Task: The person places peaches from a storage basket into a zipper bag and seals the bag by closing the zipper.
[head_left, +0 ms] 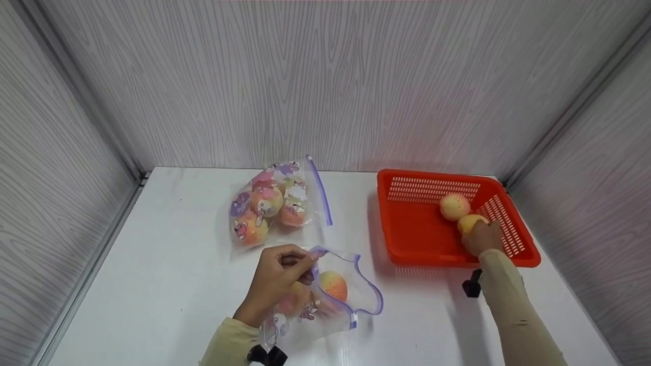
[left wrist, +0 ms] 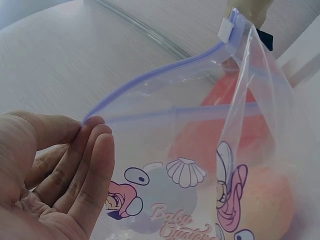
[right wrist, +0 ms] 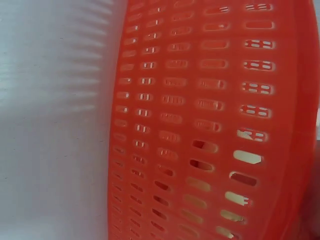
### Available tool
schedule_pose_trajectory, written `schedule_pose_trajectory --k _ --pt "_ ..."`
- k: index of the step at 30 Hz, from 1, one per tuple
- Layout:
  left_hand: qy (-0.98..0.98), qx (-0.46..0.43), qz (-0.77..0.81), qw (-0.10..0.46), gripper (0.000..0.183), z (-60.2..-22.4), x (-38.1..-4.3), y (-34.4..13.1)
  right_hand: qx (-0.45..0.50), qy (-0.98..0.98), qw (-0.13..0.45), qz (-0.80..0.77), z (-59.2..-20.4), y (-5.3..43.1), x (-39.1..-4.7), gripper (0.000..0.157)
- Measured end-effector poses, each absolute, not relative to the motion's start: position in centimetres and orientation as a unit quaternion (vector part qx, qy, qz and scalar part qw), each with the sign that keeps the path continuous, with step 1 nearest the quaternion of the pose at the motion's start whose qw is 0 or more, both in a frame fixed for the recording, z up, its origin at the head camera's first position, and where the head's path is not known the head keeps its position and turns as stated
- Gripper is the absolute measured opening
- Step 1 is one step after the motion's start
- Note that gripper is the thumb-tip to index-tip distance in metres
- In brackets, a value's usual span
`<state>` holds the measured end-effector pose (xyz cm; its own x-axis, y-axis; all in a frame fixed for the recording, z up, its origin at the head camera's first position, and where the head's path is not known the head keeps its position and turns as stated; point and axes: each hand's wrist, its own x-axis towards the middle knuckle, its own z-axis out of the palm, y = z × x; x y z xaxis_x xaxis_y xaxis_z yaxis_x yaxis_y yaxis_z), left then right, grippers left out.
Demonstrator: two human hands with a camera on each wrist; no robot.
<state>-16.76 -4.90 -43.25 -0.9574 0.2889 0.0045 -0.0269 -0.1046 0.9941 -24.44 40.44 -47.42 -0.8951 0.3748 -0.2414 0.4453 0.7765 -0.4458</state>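
Observation:
Between thumb and fingers, my left hand (head_left: 280,277) pinches the purple zip edge of a clear plastic zip bag (left wrist: 170,135). The bag's mouth gapes, and cartoon prints cover its side. Inside it a peach (head_left: 333,285) shows through the opening, with another (head_left: 291,301) behind the printed film. Over at the right, my right hand (head_left: 485,239) reaches into a red plastic basket (head_left: 417,239) and grips a yellow peach (head_left: 470,222). A paler peach (head_left: 454,207) lies right beside it. In the right wrist view the slotted basket wall (right wrist: 170,120) hides the hand's grasp.
A second zip bag (head_left: 269,203) holding several peaches lies behind my left hand, its purple zip edge toward the basket. The white table (head_left: 152,264) is bounded by grey wood-grain panels (head_left: 325,86) at the back and both sides.

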Motion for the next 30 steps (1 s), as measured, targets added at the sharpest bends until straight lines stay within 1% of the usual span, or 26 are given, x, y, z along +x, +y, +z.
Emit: schedule_pose_trajectory --k 3,6,9,12,14,18,20,23,26,30 --pt "0.659 0.098 0.738 0.110 0.019 -44.2 -17.0 -4.9 0.225 0.942 0.069 -0.241 -47.5 40.5 -24.4 0.056" --pt "0.663 0.099 0.735 0.105 0.021 -45.1 -17.3 -5.0 0.207 0.945 0.057 -0.247 -47.5 40.5 -24.4 0.056" --pt "0.668 0.109 0.730 0.092 0.026 -45.3 -17.4 -5.1 0.189 0.946 0.042 -0.260 -47.5 40.3 -24.6 0.058" --pt "0.668 0.119 0.730 0.084 0.025 -44.6 -17.2 -5.2 0.183 0.950 0.038 -0.248 -47.4 39.7 -24.6 0.060" --pt "0.670 0.122 0.728 0.083 0.022 -43.9 -16.9 -5.3 0.176 0.954 0.036 -0.240 -47.3 39.4 -24.7 0.057" --pt "0.669 0.119 0.729 0.088 0.015 -42.8 -16.5 -5.3 0.145 0.962 0.029 -0.229 -47.3 39.0 -25.0 0.045" --pt "0.667 0.117 0.730 0.091 0.016 -42.8 -16.5 -5.3 0.135 0.962 0.032 -0.233 -47.4 38.9 -25.2 0.044" --pt "0.667 0.117 0.730 0.093 0.017 -42.8 -16.4 -5.4 0.135 0.957 0.049 -0.254 -47.4 38.5 -25.3 0.049" --pt "0.669 0.115 0.728 0.094 0.018 -42.8 -16.4 -5.5 0.153 0.946 0.064 -0.279 -47.3 38.1 -25.3 0.057" --pt "0.668 0.118 0.729 0.092 0.017 -42.7 -16.4 -5.6 0.163 0.945 0.073 -0.274 -47.3 37.9 -25.3 0.065"
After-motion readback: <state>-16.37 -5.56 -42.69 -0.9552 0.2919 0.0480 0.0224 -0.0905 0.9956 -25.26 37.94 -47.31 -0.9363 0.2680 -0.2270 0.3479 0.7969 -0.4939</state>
